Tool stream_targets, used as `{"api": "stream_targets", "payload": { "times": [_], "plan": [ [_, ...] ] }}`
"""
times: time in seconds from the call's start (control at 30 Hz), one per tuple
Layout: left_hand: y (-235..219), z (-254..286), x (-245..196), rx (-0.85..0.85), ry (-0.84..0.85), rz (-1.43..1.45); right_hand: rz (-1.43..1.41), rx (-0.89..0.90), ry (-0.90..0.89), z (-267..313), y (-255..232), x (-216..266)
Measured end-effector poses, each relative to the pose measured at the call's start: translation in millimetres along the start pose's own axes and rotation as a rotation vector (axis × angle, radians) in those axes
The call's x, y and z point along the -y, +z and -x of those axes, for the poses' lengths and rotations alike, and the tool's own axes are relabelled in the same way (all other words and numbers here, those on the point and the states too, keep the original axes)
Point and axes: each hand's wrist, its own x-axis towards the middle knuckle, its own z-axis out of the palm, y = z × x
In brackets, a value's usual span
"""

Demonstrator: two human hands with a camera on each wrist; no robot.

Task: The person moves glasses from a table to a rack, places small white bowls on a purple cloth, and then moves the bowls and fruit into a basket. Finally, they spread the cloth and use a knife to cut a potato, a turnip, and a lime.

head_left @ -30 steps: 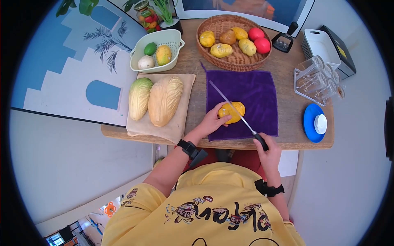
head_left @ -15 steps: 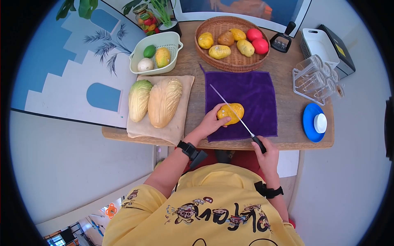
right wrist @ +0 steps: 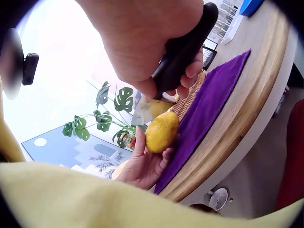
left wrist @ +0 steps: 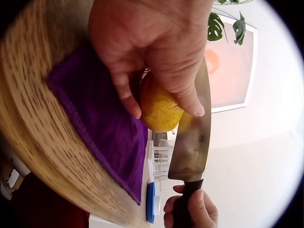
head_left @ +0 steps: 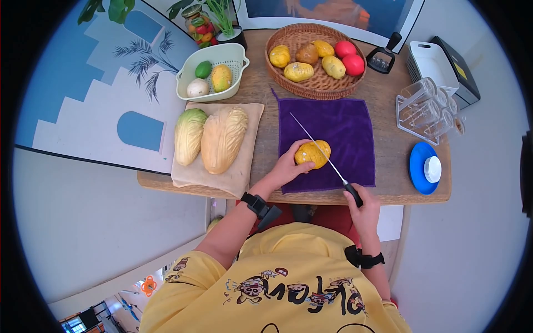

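A yellow, brown-speckled potato (head_left: 305,157) is gripped from the left by my left hand (head_left: 287,168), over the purple cloth (head_left: 350,127). In the left wrist view the thumb lies along the side of the potato (left wrist: 160,113) nearest the blade, and the fingers bend round the other side. My right hand (head_left: 366,208) holds a kitchen knife (head_left: 336,171) by its black handle. Its broad blade (left wrist: 192,142) slants across the potato's top in the head view, tip pointing away to the upper left. In the right wrist view my fingers wrap the handle (right wrist: 180,59).
Behind the cloth stands a wicker basket (head_left: 288,85) of potatoes and red produce. Two cabbages (head_left: 224,141) lie on a beige cloth at left, below a pale green colander (head_left: 242,75). Rightward are a rack of glasses (head_left: 427,111) and a blue plate (head_left: 417,172) with a white stack.
The knife has shifted slightly to the right over the potato, its tip moving right too. My left hand keeps its grip in nearly the same place.
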Motion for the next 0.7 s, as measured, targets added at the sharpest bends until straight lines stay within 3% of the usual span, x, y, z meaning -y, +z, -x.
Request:
{"api": "stream_targets", "payload": {
  "times": [0.2, 0.4, 0.7],
  "plan": [
    [0, -1, 3, -0.01, -0.013, 0.027, -0.177, 0.067, -0.007, -1, 4, -4],
    [0, 0, -1, -0.007, -0.014, 0.035, -0.379, 0.039, 0.306, -16, 14, -42],
    [1, 0, 3, -0.024, 0.032, -0.017, -0.521, 0.074, 0.394, -15, 27, -76]
  ]
}}
